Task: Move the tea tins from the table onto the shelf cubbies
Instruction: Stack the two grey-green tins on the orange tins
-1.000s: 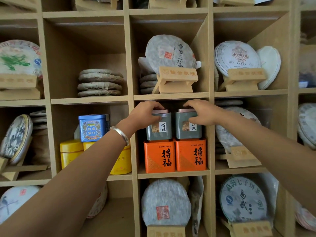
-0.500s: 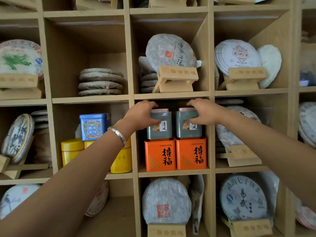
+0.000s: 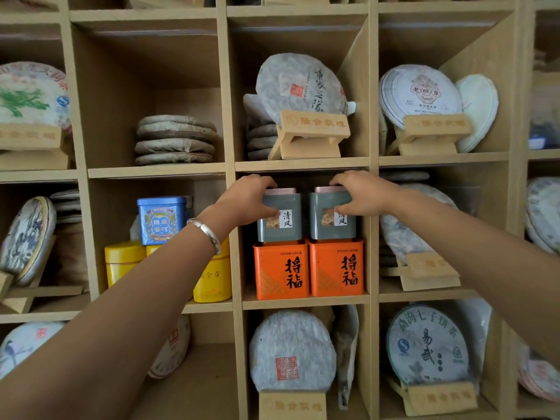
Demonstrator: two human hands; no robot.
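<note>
Up in the middle wooden cubby (image 3: 303,303): left hand (image 3: 247,200) clasping left grey tin (image 3: 280,221), right hand (image 3: 362,194) clasping right grey tin (image 3: 328,225); square, smooth metal, pink-lidded, stacked on two orange tins (image 3: 309,271).

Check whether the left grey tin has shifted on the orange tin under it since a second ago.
No. The left grey tin sits squarely on the left orange tin as before, with the left hand on it.

Grey tins (image 3: 280,221) matt metal, orange tins (image 3: 281,271) glossier; shelf (image 3: 301,165) pale raw-looking wood; tea cakes (image 3: 292,350) at 6 o'clock in rough, probably paper wrap; bracelet (image 3: 207,233) shiny metal.
</note>
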